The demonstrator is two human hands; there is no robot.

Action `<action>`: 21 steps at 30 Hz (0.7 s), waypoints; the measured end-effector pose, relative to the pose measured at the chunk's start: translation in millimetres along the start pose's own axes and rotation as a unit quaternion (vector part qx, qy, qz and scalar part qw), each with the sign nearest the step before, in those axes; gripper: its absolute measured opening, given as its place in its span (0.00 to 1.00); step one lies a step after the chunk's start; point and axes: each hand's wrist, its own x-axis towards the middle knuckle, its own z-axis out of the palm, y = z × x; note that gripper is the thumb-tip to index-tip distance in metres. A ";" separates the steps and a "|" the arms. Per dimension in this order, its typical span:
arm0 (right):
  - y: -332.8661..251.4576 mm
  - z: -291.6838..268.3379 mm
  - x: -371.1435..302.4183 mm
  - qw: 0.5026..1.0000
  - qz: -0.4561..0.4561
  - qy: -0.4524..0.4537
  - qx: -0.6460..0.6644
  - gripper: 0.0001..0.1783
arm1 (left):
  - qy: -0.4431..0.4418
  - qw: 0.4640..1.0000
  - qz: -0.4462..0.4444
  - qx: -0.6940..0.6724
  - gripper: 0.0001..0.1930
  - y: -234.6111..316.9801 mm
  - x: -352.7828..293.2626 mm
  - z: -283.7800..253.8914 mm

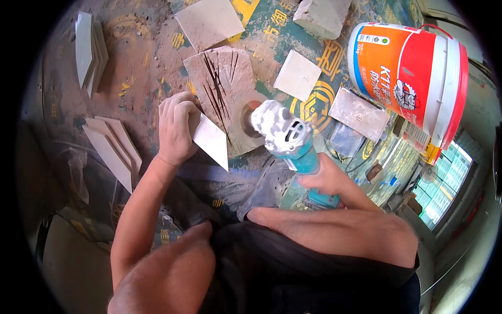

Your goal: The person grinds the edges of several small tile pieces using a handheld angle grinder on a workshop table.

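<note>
My left hand (177, 125) is closed on a pale, sharp-cornered cut tile (213, 142), holding it by its left edge. In my right hand (328, 178) is a teal angle grinder (304, 158), its head coated in white dust. The blurred grinder disc (244, 125) lies just right of the tile, apart from its slanted edge as far as I can see. Beneath both is a dusty slab (240, 70) scored with several dark cut grooves. My left fingers are bent over the tile's edge; the fingertips are hidden.
A tile (209, 23) touches the slab's far end, with a small square tile (298, 75) to its right. Tile stacks (93, 52) stand left. A block (323, 17), a dusty slab piece (359, 112) and an orange-and-red bucket (405, 73) are right. Dust covers the green floor sheet.
</note>
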 end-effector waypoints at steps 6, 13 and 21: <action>13.4 -7.4 -2.6 0.998 -0.024 0.024 0.057 0.13 | 0.006 1.000 0.008 0.003 0.18 -3.3 -3.2 3.1; 20.6 0.2 -2.6 0.996 -0.034 0.018 0.076 0.13 | 0.019 1.000 -0.002 0.011 0.19 -2.7 -6.9 4.9; 28.8 6.1 -2.7 0.996 -0.040 0.009 0.081 0.13 | 0.017 1.000 -0.005 0.008 0.23 -4.4 -11.0 8.8</action>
